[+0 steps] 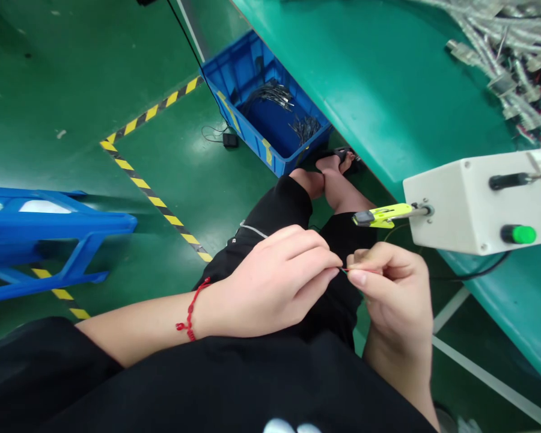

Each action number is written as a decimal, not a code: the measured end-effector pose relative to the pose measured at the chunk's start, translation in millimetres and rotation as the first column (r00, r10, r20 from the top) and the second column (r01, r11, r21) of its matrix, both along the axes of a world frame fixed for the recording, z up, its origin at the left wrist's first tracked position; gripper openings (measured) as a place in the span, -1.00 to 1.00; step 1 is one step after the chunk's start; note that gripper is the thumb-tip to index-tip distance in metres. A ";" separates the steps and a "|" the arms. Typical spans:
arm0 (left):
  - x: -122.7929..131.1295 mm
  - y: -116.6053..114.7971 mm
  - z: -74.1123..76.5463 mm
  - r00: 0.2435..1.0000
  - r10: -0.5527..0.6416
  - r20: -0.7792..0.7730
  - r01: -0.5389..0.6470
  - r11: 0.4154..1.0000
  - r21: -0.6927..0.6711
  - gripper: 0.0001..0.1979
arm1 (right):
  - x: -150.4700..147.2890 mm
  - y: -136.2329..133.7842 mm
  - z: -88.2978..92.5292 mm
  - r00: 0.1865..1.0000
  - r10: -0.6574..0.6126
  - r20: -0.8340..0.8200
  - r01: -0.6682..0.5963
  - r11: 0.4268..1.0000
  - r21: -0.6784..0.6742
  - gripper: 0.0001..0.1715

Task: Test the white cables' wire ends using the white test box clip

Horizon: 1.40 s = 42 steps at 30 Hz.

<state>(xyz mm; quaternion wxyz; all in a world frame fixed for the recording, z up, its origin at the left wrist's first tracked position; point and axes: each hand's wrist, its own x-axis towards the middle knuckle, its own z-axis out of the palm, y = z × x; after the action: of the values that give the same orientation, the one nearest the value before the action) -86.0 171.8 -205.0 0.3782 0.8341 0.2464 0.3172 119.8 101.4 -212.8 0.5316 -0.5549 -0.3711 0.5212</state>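
Note:
Thin coloured wires [344, 270], red and dark green among them, show in the small gap between my hands above my lap. My left hand [275, 282], with a red cord bracelet at its wrist, pinches them between thumb and fingers. From the other side my right hand [388, 282] pinches the wire ends between thumb and forefinger. Most of the wires' length is hidden by my hands. Just beyond my right hand, a yellow-green clip [383, 215] sits on a metal rod sticking out of a white box [464, 204].
A green table [365, 78] runs along the right, with a heap of silvery cables [500, 66] at its far corner. The white box has a green knob [523, 234]. A blue crate [247, 132] with cable bundles stands on the floor. At left is a blue stool [58, 225].

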 end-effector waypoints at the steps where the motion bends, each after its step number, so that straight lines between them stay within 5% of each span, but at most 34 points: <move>1: -0.2 -1.1 0.0 1.000 0.004 -0.009 -0.004 1.000 0.004 -0.87 | 1.2 -0.3 1.2 0.998 0.007 0.066 -0.009 1.000 0.026 -0.81; 8: 0.5 -2.3 2.6 0.996 0.065 -0.063 -0.070 0.993 -0.094 -0.90 | 1.3 -0.4 21.4 0.832 0.003 0.555 -0.089 0.988 0.127 -0.83; 12: 1.5 0.4 5.0 0.998 0.035 -0.048 -0.050 0.940 -0.338 -0.92 | -0.9 -0.8 19.0 0.858 0.004 0.514 -0.074 0.991 0.116 -0.82; 17: 2.9 -1.0 5.0 0.999 0.006 0.038 0.020 0.762 -0.647 -0.92 | -10.4 -1.2 9.4 0.925 -0.103 0.367 0.060 0.990 0.127 -0.86; 24: 3.7 -1.4 0.4 0.992 0.064 0.107 0.013 0.796 -0.604 -0.92 | -21.4 2.3 4.3 0.986 -0.112 0.124 0.094 0.985 0.144 -0.79; 31: 1.5 6.3 -0.7 0.987 -0.025 0.158 0.118 0.780 -0.615 -0.88 | -14.0 5.1 -0.9 0.997 -0.069 0.027 0.065 0.989 0.135 -0.80; 35: 1.6 8.9 -2.1 0.983 0.004 0.184 0.104 0.815 -0.570 -0.77 | -14.7 5.5 -0.7 0.996 -0.075 -0.052 0.080 0.991 0.105 -0.85; 42: 1.7 9.6 -8.4 0.976 0.001 0.220 0.090 0.909 -0.407 -0.88 | -3.1 3.2 -3.6 0.993 -0.059 -0.099 0.060 0.998 0.005 -0.92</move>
<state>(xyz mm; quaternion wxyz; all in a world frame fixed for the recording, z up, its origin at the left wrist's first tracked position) -84.3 181.4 -213.4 0.5782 0.7009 0.2466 0.3371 116.6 104.5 -216.4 0.5667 -0.5372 -0.3299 0.5305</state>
